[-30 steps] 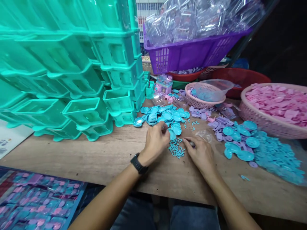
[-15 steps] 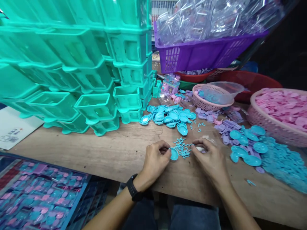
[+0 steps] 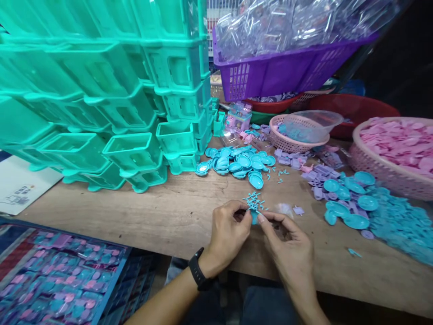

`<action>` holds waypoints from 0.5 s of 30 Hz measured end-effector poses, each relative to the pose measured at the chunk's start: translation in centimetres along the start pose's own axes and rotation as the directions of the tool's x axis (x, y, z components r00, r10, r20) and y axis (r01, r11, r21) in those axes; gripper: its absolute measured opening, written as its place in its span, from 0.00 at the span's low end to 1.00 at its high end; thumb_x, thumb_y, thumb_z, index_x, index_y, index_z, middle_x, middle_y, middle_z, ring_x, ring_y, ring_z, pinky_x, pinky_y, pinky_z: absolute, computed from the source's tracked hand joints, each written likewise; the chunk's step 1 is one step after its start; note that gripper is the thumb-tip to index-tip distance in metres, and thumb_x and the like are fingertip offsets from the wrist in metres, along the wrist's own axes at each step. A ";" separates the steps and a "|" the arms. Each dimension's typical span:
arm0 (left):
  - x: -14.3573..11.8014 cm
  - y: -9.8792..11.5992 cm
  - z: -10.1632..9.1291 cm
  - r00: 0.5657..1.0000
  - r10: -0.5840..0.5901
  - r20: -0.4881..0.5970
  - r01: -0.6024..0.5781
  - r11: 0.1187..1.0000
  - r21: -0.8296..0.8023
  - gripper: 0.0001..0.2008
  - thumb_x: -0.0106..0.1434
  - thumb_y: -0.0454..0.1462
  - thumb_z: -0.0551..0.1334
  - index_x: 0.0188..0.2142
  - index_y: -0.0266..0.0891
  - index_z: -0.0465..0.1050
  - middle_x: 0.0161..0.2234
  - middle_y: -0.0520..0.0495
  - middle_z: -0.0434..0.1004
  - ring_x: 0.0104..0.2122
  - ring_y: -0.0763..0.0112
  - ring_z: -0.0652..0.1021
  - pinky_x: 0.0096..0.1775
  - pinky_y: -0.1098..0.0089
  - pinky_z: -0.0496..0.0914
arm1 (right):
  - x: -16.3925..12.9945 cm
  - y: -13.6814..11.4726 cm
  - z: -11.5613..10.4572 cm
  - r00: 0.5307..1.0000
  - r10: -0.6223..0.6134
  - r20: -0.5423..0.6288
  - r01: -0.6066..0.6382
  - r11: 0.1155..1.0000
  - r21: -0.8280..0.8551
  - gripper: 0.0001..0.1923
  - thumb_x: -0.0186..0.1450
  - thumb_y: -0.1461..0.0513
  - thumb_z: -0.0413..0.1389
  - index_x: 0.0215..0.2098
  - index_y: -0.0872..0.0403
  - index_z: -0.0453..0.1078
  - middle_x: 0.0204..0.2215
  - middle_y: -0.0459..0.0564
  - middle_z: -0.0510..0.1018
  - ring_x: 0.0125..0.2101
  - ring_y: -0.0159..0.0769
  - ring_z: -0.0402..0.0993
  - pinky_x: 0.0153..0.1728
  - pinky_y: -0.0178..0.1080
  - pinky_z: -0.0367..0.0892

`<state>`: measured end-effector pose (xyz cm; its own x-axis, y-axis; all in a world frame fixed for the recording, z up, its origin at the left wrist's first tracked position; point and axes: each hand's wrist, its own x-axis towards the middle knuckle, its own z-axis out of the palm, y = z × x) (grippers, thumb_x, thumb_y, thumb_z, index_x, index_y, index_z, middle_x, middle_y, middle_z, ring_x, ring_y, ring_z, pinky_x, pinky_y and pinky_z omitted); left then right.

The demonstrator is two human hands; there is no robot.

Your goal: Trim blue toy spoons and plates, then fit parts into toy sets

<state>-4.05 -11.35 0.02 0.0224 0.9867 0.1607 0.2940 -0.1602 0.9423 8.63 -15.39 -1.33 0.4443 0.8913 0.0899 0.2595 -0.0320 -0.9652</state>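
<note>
Left hand (image 3: 232, 231) has thumb and finger pinched on a turquoise dish (image 3: 254, 218), which sits between the two hands. Right hand (image 3: 289, 239) has its fingertips at the dish's three o'clock edge; whether they clamp the dish or something tiny beside it, I cannot tell. Taking the dish as centre, turquoise pegs (image 3: 252, 199) lie just beyond at twelve, and heaped dishes (image 3: 242, 161) at eleven. Green bins (image 3: 128, 155) stand stacked at ten. Around eight, a blue-edged crate (image 3: 61, 280) holds packs of blue, pink and purple pieces. Past the heap, toward half past twelve, a purple crate (image 3: 277, 76) is piled above its rim with clear plastic packaging. One o'clock has a small pink basket (image 3: 287, 145) with blue pieces inside and a clear tray (image 3: 313, 124) across its rim; two o'clock, a large pink basket (image 3: 382, 174) heaped with pink pieces.
</note>
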 end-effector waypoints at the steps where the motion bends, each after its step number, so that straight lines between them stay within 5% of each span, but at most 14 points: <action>1: -0.1 0.1 0.0 1.000 0.014 -0.005 -0.014 1.000 0.015 0.08 0.58 0.27 0.64 0.31 0.37 0.82 0.30 0.49 0.85 0.28 0.70 0.82 0.31 0.75 0.72 | -0.1 0.1 0.1 1.000 -0.008 -0.012 0.008 1.000 -0.004 0.15 0.60 0.50 0.66 0.34 0.53 0.80 0.32 0.51 0.84 0.34 0.40 0.80 0.39 0.40 0.74; 11: -0.4 -0.1 0.3 0.991 0.131 -0.040 -0.126 0.985 0.119 0.05 0.59 0.28 0.64 0.29 0.37 0.78 0.26 0.50 0.81 0.26 0.73 0.79 0.29 0.75 0.67 | 0.1 0.7 0.5 0.999 -0.031 -0.029 0.030 0.999 -0.026 0.13 0.61 0.51 0.64 0.34 0.52 0.80 0.31 0.50 0.83 0.33 0.39 0.78 0.38 0.40 0.72; 15: -0.6 -0.7 0.2 0.944 0.330 0.004 -0.321 0.914 0.248 0.06 0.63 0.28 0.61 0.31 0.37 0.75 0.28 0.48 0.79 0.29 0.69 0.79 0.32 0.72 0.69 | 0.2 0.6 0.6 0.999 -0.020 -0.043 0.019 0.999 -0.025 0.13 0.60 0.51 0.65 0.32 0.52 0.80 0.30 0.49 0.83 0.31 0.38 0.77 0.38 0.40 0.72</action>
<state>-4.11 -11.86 -0.79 0.1221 0.8785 0.4619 0.4983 -0.4567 0.7370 8.31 -14.96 -2.03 0.4751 0.8717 0.1200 0.2896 -0.0261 -0.9568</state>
